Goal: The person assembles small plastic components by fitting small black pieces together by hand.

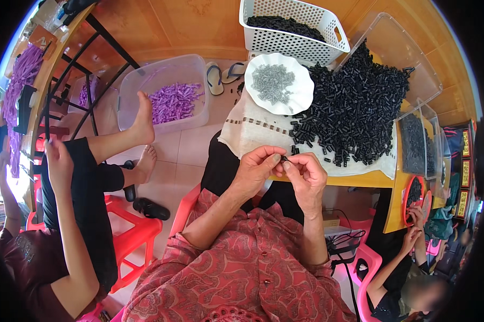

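The left hand (257, 170) is curling with its fingers drawn together, thumb and forefinger pinching a small black piece (284, 159) at its tip. The right hand (306, 174) is meeting it from the other side, fingers likewise closed, its fingertips pressing on the same piece. Both hands are touching each other just above the near edge of the counter (336, 181), over the person's lap.

Right behind the hands a pale cloth (252, 131) is lying across the counter and hanging over its near edge. On it a large heap of small black tubes (354, 107) is spreading out, a few loose ones lying just beyond the fingertips. A white scalloped plate (301, 96) is sitting left of the heap, holding small grey parts (273, 83). Behind it a white perforated basket (293, 40) is holding more black pieces, and a clear plastic tray (413, 64) is leaning behind the heap.

To the left, another person is sitting on a red stool (132, 228), one foot resting against a clear tub (164, 75) of purple pieces (175, 101) on the floor. At lower right, a third person's hands are working beside a red dish (413, 193).
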The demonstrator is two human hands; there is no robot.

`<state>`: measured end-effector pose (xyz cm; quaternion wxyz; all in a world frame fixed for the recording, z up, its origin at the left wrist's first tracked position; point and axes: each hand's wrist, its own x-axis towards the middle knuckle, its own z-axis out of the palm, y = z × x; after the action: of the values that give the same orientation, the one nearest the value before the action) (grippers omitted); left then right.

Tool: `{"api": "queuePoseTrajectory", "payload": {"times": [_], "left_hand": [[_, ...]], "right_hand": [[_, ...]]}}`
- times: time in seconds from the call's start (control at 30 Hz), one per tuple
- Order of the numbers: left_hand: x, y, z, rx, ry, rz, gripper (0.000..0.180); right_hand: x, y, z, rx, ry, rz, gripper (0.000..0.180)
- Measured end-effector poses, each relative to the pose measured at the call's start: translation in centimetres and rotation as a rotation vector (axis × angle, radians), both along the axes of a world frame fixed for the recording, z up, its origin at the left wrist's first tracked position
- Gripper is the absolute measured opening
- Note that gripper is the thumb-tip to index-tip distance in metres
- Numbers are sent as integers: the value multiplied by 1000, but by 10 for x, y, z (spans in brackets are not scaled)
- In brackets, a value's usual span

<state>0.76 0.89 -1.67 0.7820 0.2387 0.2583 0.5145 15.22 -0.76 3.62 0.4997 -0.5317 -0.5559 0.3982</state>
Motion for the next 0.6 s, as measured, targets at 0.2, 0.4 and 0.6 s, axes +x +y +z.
{"api": "queuePoseTrajectory", "payload": {"times": [0.2, 0.4, 0.6], "left_hand": [[0, 0, -7, -17, -28, -7, 20], [-3, 0, -1, -42, -219, -47, 26], [-3, -5, 6, 63, -222, -38, 26]], "right_hand": [[2, 0, -3, -26, -11, 14, 10], [1, -3, -3, -51, 123, 1, 12], [0, -8, 8, -77, 170, -2, 15]]}}
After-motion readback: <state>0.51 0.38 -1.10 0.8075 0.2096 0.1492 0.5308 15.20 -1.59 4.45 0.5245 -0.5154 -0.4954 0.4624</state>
